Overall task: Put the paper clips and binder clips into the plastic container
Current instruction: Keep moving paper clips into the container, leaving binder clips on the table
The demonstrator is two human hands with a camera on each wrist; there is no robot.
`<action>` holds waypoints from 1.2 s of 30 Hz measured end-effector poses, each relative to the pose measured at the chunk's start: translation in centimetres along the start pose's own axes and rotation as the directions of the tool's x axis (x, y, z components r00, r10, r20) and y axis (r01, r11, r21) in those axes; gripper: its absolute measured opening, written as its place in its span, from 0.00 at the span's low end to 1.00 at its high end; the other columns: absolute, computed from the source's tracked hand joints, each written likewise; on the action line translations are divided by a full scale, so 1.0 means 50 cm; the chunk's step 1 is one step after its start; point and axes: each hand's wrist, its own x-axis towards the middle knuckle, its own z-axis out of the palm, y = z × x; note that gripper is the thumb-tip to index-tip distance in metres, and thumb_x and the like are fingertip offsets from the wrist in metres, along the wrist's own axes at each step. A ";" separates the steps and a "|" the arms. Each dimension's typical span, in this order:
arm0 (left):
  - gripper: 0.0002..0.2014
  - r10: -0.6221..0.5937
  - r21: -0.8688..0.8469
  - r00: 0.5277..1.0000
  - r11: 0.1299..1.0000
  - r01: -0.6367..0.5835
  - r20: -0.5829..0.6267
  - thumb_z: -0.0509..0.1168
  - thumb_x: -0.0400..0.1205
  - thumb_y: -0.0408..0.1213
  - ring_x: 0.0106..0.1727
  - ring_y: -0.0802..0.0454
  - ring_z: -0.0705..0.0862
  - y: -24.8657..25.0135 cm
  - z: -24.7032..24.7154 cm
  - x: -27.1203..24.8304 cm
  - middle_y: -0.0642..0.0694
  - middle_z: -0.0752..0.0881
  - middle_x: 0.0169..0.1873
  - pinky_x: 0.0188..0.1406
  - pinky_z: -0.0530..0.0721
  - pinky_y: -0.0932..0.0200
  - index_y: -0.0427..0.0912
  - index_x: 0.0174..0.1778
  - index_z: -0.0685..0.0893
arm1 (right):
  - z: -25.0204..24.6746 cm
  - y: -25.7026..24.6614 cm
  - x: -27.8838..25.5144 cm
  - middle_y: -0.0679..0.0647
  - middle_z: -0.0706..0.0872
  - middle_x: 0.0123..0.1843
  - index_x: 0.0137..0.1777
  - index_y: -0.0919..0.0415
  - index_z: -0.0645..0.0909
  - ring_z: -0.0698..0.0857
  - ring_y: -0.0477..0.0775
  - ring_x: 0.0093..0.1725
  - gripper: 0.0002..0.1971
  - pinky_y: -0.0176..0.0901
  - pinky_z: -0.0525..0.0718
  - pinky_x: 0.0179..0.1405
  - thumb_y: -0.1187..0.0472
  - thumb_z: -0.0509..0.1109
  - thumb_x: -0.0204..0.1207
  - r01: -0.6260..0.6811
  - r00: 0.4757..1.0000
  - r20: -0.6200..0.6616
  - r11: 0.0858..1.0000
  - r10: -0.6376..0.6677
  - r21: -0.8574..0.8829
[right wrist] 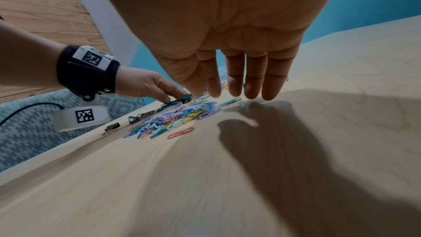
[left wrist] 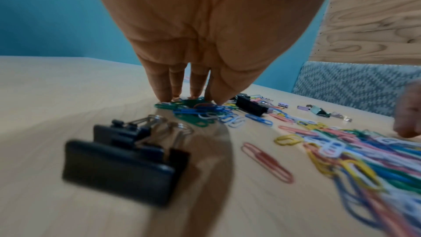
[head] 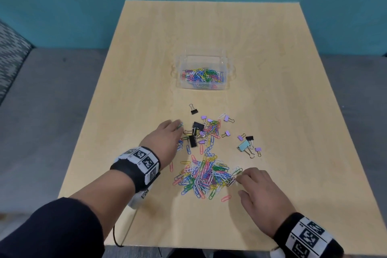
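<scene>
Fingers [left wrist: 166, 86] of the left hand [head: 165, 138] are pressed straight onto paper clips [head: 204, 176] on the surface [head: 146, 48], while the right hand [head: 261, 197] is held relaxed, grasping nothing.

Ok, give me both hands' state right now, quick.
Left hand: open, straight fingers pressing on green paper clips, gripping nothing.
Right hand: open, fingers extended beside the multicoloured paper clip pile, holding nothing.
</scene>
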 end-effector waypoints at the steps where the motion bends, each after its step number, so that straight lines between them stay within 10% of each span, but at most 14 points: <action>1: 0.28 -0.021 -0.021 1.000 1.000 0.021 -0.001 0.55 0.80 0.29 0.80 0.40 0.58 0.008 0.003 -0.013 0.44 0.59 0.81 0.77 0.64 0.50 0.41 0.79 0.63 | 0.000 0.001 0.001 0.48 0.79 0.53 0.53 0.52 0.79 0.77 0.56 0.49 0.12 0.49 0.82 0.46 0.56 0.62 0.71 0.001 1.000 0.000 1.000 -0.001 0.002; 15: 0.31 -0.251 -0.109 0.966 0.960 0.258 0.068 0.49 0.85 0.40 0.83 0.37 0.42 0.196 0.050 -0.102 0.33 0.47 0.82 0.82 0.49 0.46 0.32 0.81 0.49 | -0.002 -0.009 -0.007 0.48 0.79 0.52 0.54 0.51 0.78 0.78 0.56 0.47 0.14 0.50 0.84 0.43 0.58 0.67 0.68 0.064 0.998 -0.011 0.998 -0.064 0.000; 36: 0.35 -0.345 -0.061 0.937 0.935 0.349 0.059 0.37 0.85 0.53 0.82 0.33 0.43 0.120 0.062 -0.089 0.27 0.49 0.80 0.80 0.49 0.42 0.29 0.80 0.49 | -0.001 -0.014 -0.010 0.48 0.79 0.53 0.54 0.51 0.79 0.79 0.56 0.48 0.13 0.50 0.84 0.45 0.56 0.64 0.69 0.087 0.996 0.016 0.996 -0.086 -0.037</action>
